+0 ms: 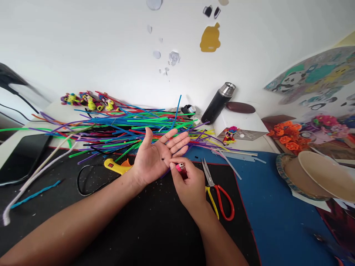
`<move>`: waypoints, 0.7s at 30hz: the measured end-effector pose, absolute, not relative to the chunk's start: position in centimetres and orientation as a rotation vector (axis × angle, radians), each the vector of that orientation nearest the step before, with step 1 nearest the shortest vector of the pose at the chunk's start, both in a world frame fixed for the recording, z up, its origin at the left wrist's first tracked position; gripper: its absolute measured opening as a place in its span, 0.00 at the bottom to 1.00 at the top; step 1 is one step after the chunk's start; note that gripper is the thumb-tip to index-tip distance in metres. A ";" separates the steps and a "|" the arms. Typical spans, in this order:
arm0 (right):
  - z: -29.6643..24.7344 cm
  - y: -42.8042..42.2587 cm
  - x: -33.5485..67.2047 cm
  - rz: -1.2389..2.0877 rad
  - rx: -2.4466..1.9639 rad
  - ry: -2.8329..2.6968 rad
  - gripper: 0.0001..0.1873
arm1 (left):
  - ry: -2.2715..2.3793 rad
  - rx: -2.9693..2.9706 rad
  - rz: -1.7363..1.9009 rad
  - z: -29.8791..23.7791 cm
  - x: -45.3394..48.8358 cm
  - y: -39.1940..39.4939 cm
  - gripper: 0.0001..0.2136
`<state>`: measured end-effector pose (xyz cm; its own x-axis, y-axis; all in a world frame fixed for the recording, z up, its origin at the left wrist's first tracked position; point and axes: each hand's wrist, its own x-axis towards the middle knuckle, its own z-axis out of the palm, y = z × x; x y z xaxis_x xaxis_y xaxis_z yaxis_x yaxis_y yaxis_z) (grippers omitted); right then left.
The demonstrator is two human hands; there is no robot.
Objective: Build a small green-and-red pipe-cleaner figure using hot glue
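holds left hand [152, 159] open and flat, palm up, likely as a dish for a tiny black bit [162, 159]. curls right hand [193, 183] just beside, almost closed around a small pink thing [179, 167], maybe a lighter. has scissors [211, 182] near on the right, likely for easy reach.

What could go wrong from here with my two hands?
The tiny black piece could slip off the open left hand and be hard to spot on the black mat. The right hand, holding a small pink thing, might brush the scissors lying close by with blades slightly apart.
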<state>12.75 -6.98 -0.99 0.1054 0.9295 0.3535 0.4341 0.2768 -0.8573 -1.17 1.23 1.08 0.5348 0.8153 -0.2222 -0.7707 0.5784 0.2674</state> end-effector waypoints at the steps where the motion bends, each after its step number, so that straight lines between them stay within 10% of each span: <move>1: -1.1 -6.9 12.8 0.595 -1.327 -1.493 0.07 | 0.341 0.144 0.947 1.1 -1.2 1.2 0.41; 21: -2.2 -6.3 12.9 0.585 -1.321 -1.423 0.08 | 0.379 0.139 0.945 0.9 -1.1 1.3 0.40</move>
<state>12.90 -6.28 -2.20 0.1708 0.9176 0.3589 0.4000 0.2683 -0.8764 -1.14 1.32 0.85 0.5259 0.8113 -0.2555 -0.7629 0.5827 0.2800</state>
